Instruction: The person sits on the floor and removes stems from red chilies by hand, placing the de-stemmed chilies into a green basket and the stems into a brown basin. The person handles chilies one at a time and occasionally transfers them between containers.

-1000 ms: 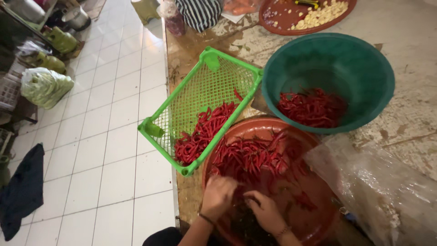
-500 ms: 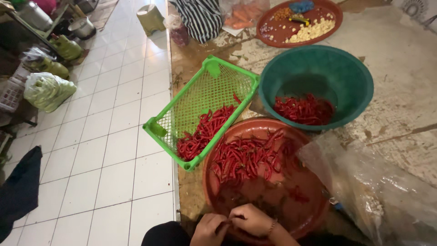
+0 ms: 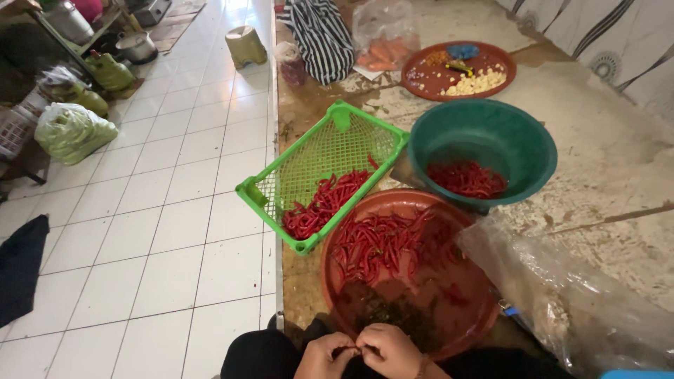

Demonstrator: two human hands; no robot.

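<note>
From the hands [image 3: 361, 351] at six o'clock, the red bowl [image 3: 337, 295] fills the way toward twelve. Beyond it the green basket [image 3: 256, 189] blocks eleven o'clock and the green basin [image 3: 540, 151] one o'clock, with only a narrow gap between them. At three o'clock a clear plastic bag [image 3: 583, 295] crowds the surface [image 3: 618, 119]. Bare surface lies open at two o'clock, past the basin.

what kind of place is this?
Likely a home or small food-prep kitchen, worked at floor level: red chillies in a round red tray, a green basket and a teal basin, plus pots beside the white tiled floor.
</note>
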